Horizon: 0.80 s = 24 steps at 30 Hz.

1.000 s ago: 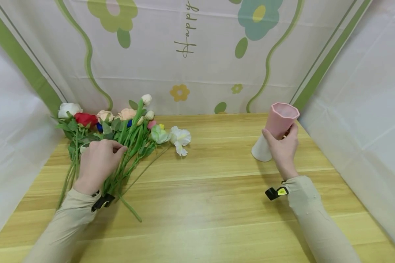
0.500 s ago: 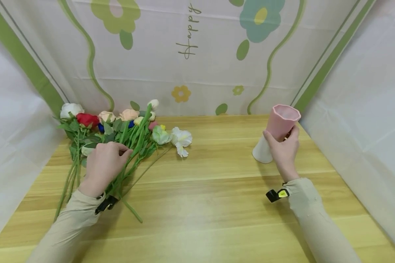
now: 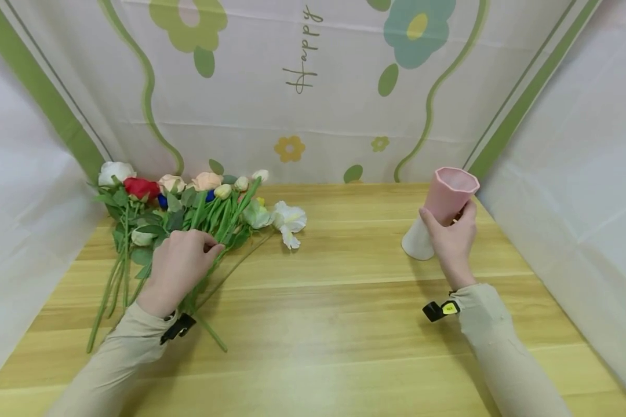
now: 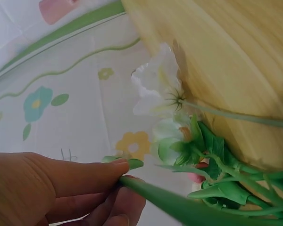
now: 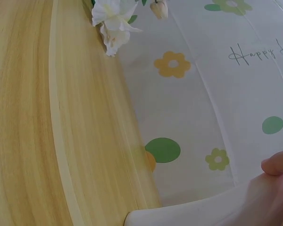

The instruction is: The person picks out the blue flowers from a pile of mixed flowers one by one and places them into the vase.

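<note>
Green stem [image 4: 170, 202] left, pink-and-white vase [image 3: 442, 201] right

Farthest left, a white rose [image 3: 116, 174], a red rose [image 3: 142, 189] and peach roses [image 3: 207, 181] lie on the wooden table [image 3: 313, 324]. Nearer, the left hand [image 3: 182, 266] pinches the green stem, thumb and fingers closed tight on it. Beside the other flowers lies a white bloom [image 3: 288, 217] (frilly, with a touch of yellow). Well apart, the right hand [image 3: 455, 243] grips the pink-and-white vase, fingers spread to its width; its mouth faces up.
</note>
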{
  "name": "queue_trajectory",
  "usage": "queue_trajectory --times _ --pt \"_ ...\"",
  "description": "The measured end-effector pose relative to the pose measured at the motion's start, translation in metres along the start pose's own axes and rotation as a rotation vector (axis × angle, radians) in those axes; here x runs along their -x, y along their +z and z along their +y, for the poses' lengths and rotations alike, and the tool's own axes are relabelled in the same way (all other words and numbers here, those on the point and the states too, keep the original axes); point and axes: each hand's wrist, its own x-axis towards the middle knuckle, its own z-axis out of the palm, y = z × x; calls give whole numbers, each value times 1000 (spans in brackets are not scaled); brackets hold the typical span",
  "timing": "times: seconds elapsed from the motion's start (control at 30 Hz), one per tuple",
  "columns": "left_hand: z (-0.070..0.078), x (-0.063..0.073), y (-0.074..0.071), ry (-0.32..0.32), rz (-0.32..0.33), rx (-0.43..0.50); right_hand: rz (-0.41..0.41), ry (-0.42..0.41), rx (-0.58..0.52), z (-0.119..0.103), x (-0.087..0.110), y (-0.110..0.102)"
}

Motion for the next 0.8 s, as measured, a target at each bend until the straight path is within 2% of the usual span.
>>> queue_trajectory --times 0.27,0.43,0.8 --pt "4 1 16 12 -39 -14 16 -9 2 -1 1 1" --pt "3 0 25 33 -33 -41 15 -11 -4 0 1 1" --pt "-4 -1 39 7 -95 -40 13 -8 -1 -1 1 0"
